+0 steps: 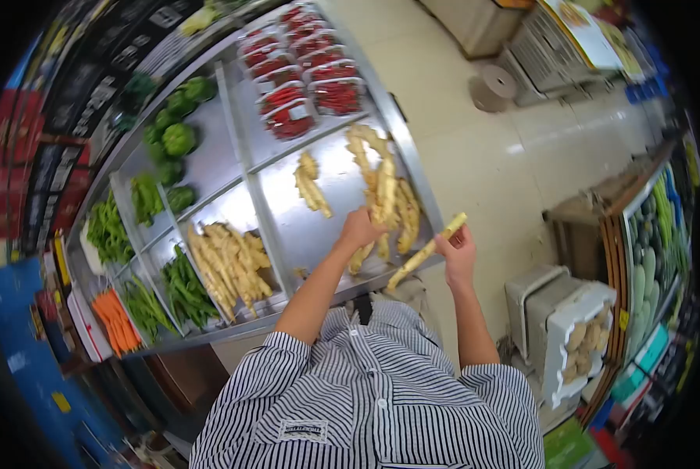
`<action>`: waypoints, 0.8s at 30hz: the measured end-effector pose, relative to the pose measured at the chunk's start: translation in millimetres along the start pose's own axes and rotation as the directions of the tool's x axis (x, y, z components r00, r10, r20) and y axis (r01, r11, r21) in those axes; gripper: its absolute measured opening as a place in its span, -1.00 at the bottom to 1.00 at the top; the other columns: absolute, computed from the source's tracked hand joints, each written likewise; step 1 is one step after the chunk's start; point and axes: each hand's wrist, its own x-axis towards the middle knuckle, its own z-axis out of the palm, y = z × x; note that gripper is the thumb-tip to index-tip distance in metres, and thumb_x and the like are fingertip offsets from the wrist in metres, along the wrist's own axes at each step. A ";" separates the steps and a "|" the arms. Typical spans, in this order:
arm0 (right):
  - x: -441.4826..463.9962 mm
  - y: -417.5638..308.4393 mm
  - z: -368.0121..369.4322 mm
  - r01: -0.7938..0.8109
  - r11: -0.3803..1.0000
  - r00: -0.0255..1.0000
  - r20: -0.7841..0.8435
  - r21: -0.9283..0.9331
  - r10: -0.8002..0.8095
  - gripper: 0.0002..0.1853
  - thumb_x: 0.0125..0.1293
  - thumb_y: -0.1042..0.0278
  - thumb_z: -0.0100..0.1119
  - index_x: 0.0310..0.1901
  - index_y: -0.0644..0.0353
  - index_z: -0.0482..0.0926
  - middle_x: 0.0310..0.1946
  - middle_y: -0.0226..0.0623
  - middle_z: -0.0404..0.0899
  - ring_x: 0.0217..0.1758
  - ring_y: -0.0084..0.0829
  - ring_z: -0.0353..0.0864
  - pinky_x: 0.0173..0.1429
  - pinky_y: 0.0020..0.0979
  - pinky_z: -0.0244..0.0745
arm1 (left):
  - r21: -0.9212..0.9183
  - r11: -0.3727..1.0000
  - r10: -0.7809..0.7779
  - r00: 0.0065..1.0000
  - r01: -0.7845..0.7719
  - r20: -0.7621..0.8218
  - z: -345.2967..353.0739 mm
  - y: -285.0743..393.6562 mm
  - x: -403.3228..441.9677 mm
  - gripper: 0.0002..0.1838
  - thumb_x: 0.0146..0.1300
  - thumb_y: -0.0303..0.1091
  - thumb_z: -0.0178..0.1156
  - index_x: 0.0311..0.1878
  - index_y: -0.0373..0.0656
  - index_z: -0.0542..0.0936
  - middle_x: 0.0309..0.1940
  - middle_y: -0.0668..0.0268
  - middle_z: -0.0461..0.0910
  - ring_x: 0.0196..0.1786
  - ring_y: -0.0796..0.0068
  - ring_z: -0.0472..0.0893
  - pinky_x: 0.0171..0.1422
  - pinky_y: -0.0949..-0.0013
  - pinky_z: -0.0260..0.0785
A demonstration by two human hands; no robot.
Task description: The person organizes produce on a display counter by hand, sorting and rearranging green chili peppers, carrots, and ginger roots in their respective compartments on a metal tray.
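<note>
Pale yellow, knobbly roots (385,184) lie in a pile in the right compartment of a metal display tray (287,227). My left hand (360,229) is at the near side of this pile, its fingers closed against a root; the fingertips are partly hidden. Beyond the tray's right edge, my right hand (457,252) grips one long pale root (426,252), which slants down to the left over the tray's corner. A smaller root cluster (311,186) rests alone left of the pile. More such roots (229,266) fill the neighbouring compartment.
Wrapped packs of red chillies (336,95) stand at the tray's far end. Green peppers (179,139), long green chillies (187,289) and carrots (116,322) occupy the left compartments. A foam box of potatoes (588,344) and a vegetable rack (623,289) stand at the right.
</note>
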 end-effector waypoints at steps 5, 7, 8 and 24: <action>-2.6 27.0 34.8 0.025 0.999 0.989 0.145 0.025 -0.028 -0.60 0.23 0.59 0.22 0.10 0.28 0.41 -0.22 -0.40 0.52 -0.19 -0.58 0.54 -0.16 -0.50 0.54 | -0.184 0.976 0.138 0.984 -0.115 0.117 -86.1 -69.1 -97.2 -0.42 -0.10 -0.23 0.39 0.03 -0.31 0.56 -0.18 0.13 0.66 -0.14 0.35 0.62 0.02 0.32 0.47; -10.3 23.6 63.2 -0.026 0.998 0.984 0.179 0.057 0.015 -0.57 0.25 0.63 0.16 0.16 0.28 0.38 -0.20 -0.41 0.51 -0.18 -0.54 0.55 -0.15 -0.46 0.57 | -0.234 0.971 0.088 0.985 -0.051 0.151 -110.1 -103.3 -144.0 -0.45 -0.06 -0.34 0.37 0.07 -0.31 0.55 -0.14 0.17 0.65 -0.11 0.38 0.61 0.04 0.35 0.46; -17.6 21.8 82.3 -0.046 0.994 0.984 0.176 0.095 0.028 -0.57 0.26 0.64 0.15 0.17 0.29 0.37 -0.20 -0.38 0.52 -0.17 -0.52 0.57 -0.15 -0.44 0.59 | -0.307 0.950 0.095 0.987 -0.051 0.131 -111.8 -132.6 -166.6 -0.45 -0.05 -0.36 0.36 0.08 -0.31 0.54 -0.14 0.19 0.65 -0.11 0.39 0.61 0.04 0.36 0.45; -44.2 157.0 390.3 0.511 0.537 0.820 0.568 -0.671 -0.069 -0.41 0.01 0.31 0.39 0.10 0.31 0.45 -0.33 -0.15 0.64 -0.27 -0.24 0.67 -0.12 -0.28 0.57 | -0.839 0.545 -0.294 0.940 0.016 -0.172 -87.5 -318.7 -414.9 -0.54 0.12 -0.50 0.27 0.13 -0.34 0.48 -0.12 0.29 0.59 -0.12 0.54 0.56 0.02 0.42 0.45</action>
